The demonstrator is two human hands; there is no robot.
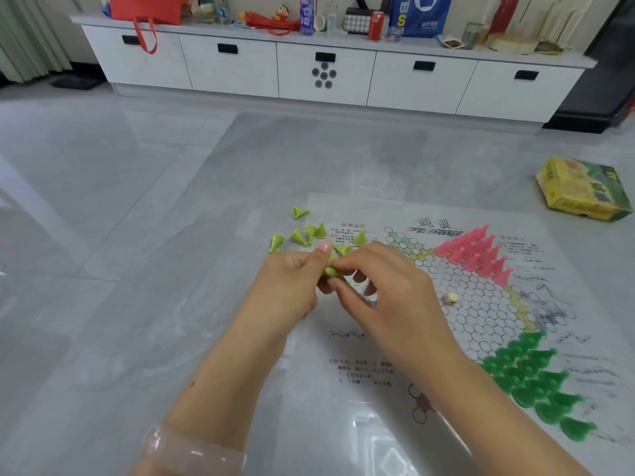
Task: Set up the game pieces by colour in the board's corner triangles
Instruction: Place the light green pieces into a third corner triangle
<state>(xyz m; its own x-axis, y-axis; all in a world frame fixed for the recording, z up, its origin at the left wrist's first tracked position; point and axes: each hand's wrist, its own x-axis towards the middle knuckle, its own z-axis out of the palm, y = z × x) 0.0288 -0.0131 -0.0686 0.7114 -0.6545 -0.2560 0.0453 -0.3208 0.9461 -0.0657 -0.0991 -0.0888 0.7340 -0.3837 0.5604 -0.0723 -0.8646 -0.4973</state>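
A printed game board sheet [481,304] lies on the floor. Several pink pieces [477,254] stand in its far triangle. In the near right triangle stand several dark green pieces [536,379]. Loose lime-green pieces [302,233] lie scattered by the board's far left edge. My left hand [292,283] and my right hand [381,286] meet over the board's left side, both gripping lime-green pieces [331,271] between their fingers. How many pieces they hold is hidden by the fingers.
A small cream ball-like object [451,298] sits on the board's hexagon grid. The yellow-green game box [584,188] lies on the floor at the far right. A white low cabinet [326,70] with cluttered top runs along the back wall.
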